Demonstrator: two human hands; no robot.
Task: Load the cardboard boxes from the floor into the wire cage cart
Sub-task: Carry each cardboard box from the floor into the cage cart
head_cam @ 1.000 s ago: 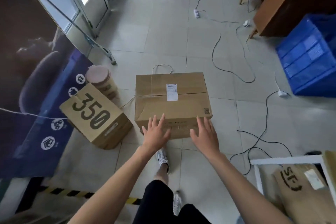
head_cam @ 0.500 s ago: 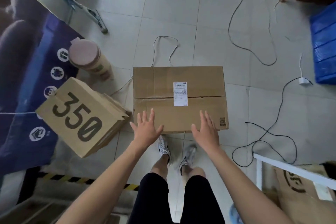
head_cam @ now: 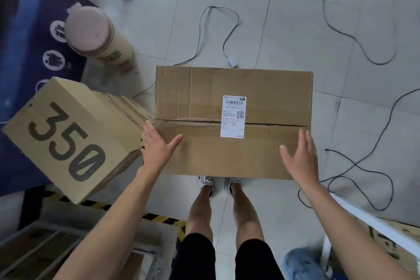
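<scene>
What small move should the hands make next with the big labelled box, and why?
Probably lower the left hand and right hand onto the short ends of the labelled box and grip. Both hands are open, spread over those ends, holding nothing, and the box lies on the floor.

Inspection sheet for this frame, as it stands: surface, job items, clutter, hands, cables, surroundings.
Surface: pale tiled floor, hazard tape near the feet.
Job's things: large labelled cardboard box flat on the floor; 350 box tilted at its left side; white cart frame lower right, a marked carton inside.
Clutter: pink-lidded canister standing beyond the 350 box.
Hands: left hand and right hand open, at the large box's left and right edges, gripping nothing.
Cables: black cables loose across the floor; white plug behind the large box.
Surroundings: blue banner at left.
</scene>
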